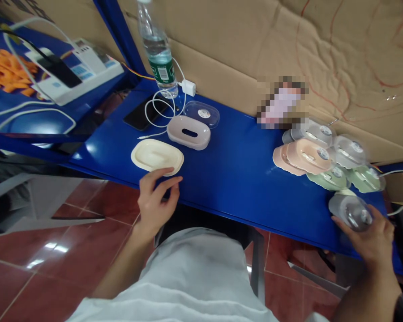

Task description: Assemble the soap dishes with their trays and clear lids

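My left hand has its fingers apart, one fingertip at the near edge of a cream oval plastic tray. Past that tray lies a pale pinkish-grey oval plastic piece with a slot in its middle. A clear plastic lid with a round white sticker rests behind it. On the far right my right hand grips a grey plastic box with a clear lid, thumb and fingers on either side. Beyond it sit several similar boxes, peach, green and grey, clustered and partly stacked.
A water bottle stands at the back of the blue table, beside a black phone, a white cable and a charger. To the left are a power strip and orange pieces. Cardboard lines the back.
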{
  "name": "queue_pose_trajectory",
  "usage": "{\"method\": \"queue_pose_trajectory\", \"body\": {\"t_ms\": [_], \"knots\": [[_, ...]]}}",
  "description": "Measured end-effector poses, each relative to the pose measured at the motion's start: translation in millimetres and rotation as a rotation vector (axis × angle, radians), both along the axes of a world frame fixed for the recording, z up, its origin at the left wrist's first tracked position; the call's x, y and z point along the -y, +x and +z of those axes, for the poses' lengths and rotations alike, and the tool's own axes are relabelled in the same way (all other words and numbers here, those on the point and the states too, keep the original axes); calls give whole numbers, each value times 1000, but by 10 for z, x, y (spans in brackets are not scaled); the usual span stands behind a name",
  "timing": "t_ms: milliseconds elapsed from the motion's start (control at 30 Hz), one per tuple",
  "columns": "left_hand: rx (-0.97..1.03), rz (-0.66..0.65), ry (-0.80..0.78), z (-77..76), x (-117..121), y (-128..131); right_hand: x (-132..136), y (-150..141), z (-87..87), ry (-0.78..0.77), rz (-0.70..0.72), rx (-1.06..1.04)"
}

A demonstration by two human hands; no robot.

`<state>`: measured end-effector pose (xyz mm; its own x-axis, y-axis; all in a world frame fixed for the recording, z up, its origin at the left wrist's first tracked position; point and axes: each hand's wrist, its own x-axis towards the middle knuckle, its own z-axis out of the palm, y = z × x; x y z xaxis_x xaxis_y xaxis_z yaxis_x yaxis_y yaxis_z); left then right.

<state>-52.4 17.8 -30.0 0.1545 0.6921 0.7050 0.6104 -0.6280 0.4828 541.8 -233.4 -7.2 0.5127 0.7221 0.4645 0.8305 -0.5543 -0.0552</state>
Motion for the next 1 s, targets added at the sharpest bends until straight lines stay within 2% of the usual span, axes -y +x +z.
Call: {"method": "queue_pose_trajectory", "body": {"t_ms": [133,267,333,433,533,667,733,800,833,900,1000], "knots": [[-9,-311,-57,63,210,293,68,-611,48,-25,156,-104],[-138,-599,-101,106,281,627,-99,-1217,120,-54,302,-174],[-254,-681,-121,131,271,760,-243,-1492,160,-129,390,-245],[-373,-720,-132,166,257,888,-435,-1770,237,-225,539,-361],[-392,-742,-147,173,293,930,-485,-1644,327,-172,560,-357],[-388,-779,-166,130,383,929,-338,-839,351,-20,337,-208],[-395,-771,-167,112,408,938,-256,-457,310,-27,206,-247],[-396,-760,-161,112,415,960,-215,-287,265,-70,127,-321],[-396,-760,-158,120,415,975,-215,-299,248,-96,124,-350],[-396,-766,-156,149,414,1012,-262,-495,233,-130,204,-375],[-412,-775,-162,191,411,1069,-438,-1036,263,-178,422,-333]]}}
